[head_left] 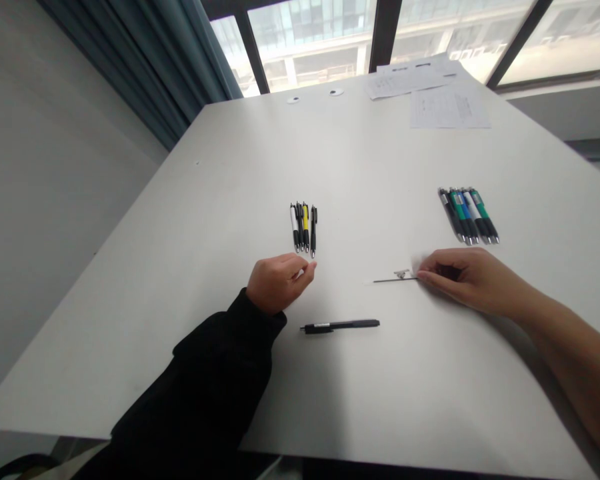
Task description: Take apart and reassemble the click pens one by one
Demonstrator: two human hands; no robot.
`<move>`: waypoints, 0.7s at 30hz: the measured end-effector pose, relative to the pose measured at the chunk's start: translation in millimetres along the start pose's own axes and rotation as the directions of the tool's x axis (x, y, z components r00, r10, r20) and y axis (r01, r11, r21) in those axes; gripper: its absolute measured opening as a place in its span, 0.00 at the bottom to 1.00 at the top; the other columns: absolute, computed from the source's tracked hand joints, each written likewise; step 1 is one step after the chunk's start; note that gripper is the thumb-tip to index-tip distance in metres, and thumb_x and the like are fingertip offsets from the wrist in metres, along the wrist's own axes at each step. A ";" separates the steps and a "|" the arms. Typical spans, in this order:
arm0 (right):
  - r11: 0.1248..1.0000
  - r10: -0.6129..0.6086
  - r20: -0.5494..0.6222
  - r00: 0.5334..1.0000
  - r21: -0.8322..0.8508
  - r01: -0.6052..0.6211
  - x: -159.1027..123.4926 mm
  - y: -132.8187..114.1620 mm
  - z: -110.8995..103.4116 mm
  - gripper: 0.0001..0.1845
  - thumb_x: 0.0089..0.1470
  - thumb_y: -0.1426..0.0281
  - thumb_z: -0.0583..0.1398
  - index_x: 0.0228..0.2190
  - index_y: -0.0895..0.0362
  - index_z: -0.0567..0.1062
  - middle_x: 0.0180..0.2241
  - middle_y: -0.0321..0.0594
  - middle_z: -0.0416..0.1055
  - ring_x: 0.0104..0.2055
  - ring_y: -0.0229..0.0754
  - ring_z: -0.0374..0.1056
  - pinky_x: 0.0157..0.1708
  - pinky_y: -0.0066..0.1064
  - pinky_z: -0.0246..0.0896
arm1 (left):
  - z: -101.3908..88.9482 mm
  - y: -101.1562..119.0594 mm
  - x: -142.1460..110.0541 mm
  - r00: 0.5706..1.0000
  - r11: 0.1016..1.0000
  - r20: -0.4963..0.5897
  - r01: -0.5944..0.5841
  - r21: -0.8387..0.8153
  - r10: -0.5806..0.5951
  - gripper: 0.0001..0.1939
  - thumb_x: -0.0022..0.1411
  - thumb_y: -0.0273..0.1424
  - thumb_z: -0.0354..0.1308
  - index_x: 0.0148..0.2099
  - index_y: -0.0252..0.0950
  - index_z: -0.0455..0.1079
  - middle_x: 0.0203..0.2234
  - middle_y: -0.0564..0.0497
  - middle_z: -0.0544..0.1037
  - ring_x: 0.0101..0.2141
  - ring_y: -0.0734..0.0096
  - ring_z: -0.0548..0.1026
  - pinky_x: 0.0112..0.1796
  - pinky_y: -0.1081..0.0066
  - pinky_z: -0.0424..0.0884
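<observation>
While my right grip (pixel 480 280) pinches one end of a thin dark rod (pixel 393 280), thumb against forefinger, the rod lies level across the bench (pixel 145 300), its far end pointing left. I take it for a pen refill. A small metal piece (pixel 401 273) sits just beyond it; too small to identify.

Left grip (pixel 280 283): fingers curled in, thumb and forefinger pressed together, nothing visible between them. It rests near the lower ends of a row of four pens (pixel 306 227), the rightmost set slightly apart. A black pen (pixel 350 325) lies crosswise, loose, nearer to me than the rod. Right-hand cluster of pens (pixel 467 212): beyond my right hand, not touched.

Step in hand, judged: placing or picking up the rod; direction cannot be told from this view. Next move calls for a light fingertip hold, rod kept straight, without brushing the metal piece. Risk: the slender rod could roll.
</observation>
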State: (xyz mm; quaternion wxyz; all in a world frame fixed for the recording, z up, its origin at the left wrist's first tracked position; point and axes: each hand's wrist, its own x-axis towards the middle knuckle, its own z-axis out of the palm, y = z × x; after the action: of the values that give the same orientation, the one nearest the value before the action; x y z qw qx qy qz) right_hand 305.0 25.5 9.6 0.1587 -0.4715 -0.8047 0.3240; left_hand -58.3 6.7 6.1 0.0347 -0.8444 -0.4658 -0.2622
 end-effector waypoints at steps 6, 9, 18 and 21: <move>1.000 -0.003 0.002 1.000 -0.019 0.003 0.0 1.3 1.0 0.20 0.62 0.54 0.60 0.31 0.58 0.79 0.23 0.38 0.71 0.25 0.39 0.62 0.27 0.34 0.56 | 0.0 -0.4 -0.2 1.000 1.000 0.000 -0.003 0.004 0.003 0.20 0.69 0.32 0.56 0.23 0.36 0.66 0.17 0.56 0.68 0.20 0.77 0.62 0.25 0.72 0.57; 1.000 -0.009 0.003 1.000 -0.022 0.010 -0.2 1.8 1.1 0.19 0.62 0.55 0.60 0.32 0.58 0.79 0.23 0.38 0.72 0.25 0.39 0.63 0.27 0.33 0.56 | 0.3 -0.6 -0.3 1.000 1.000 0.001 -0.003 0.002 0.003 0.20 0.69 0.32 0.56 0.23 0.36 0.66 0.17 0.56 0.68 0.20 0.77 0.63 0.25 0.72 0.57; 1.000 -0.007 0.011 1.000 0.000 0.007 -0.8 2.8 0.8 0.18 0.62 0.55 0.60 0.32 0.57 0.78 0.24 0.39 0.72 0.26 0.39 0.63 0.28 0.33 0.58 | -0.2 -0.2 -0.3 1.000 1.000 0.006 -0.008 0.002 0.008 0.20 0.69 0.32 0.56 0.23 0.36 0.66 0.17 0.56 0.68 0.19 0.76 0.63 0.25 0.72 0.57; 1.000 -0.006 0.012 1.000 0.007 0.006 -0.9 2.7 0.9 0.18 0.61 0.55 0.61 0.32 0.57 0.79 0.24 0.38 0.72 0.26 0.39 0.63 0.28 0.33 0.58 | 0.0 0.3 -0.2 1.000 1.000 0.018 -0.003 -0.003 0.003 0.20 0.69 0.32 0.55 0.23 0.36 0.66 0.17 0.56 0.69 0.19 0.77 0.63 0.25 0.72 0.57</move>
State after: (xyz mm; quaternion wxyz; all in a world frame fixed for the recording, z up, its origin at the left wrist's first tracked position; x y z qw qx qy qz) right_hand 306.7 25.3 7.1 0.1563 -0.4664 -0.8060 0.3291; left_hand -58.2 6.4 6.0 0.0297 -0.8475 -0.4643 -0.2554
